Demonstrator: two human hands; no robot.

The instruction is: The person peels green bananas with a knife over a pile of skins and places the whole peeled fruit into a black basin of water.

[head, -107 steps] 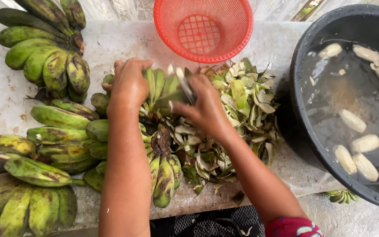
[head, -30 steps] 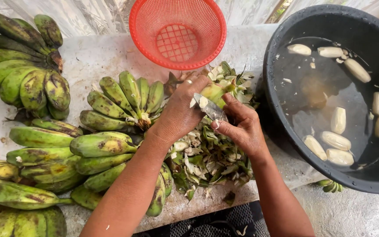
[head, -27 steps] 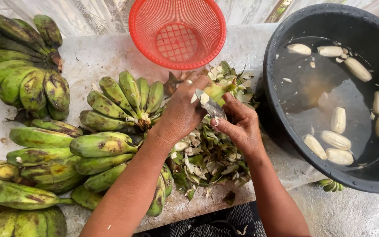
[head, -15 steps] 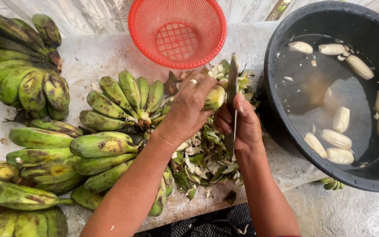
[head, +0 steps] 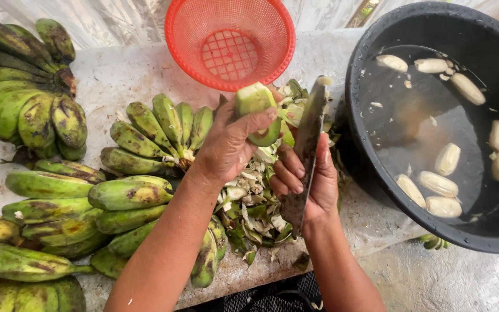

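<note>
The left hand [head: 232, 144] grips a green banana [head: 256, 110] above the peel pile [head: 255, 208]; the right hand [head: 307, 179] clasps a knife [head: 310, 136] upright beside it. Banana bunches [head: 145, 144] lie left, a red basket [head: 229, 43] behind, a black tub [head: 480, 231] right.

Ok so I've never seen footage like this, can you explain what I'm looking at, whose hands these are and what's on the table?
This is one view from a camera worn on a person's head, looking down at their own two bare hands. The left hand holds a green banana with one end cut off. The right hand grips a knife, blade pointing upward. Under the hands lies a pile of green peelings. Bunches of green bananas cover the table on the left. Behind them stands a red plastic basket, and to the right a black tub of water holds peeled pale bananas.
</note>
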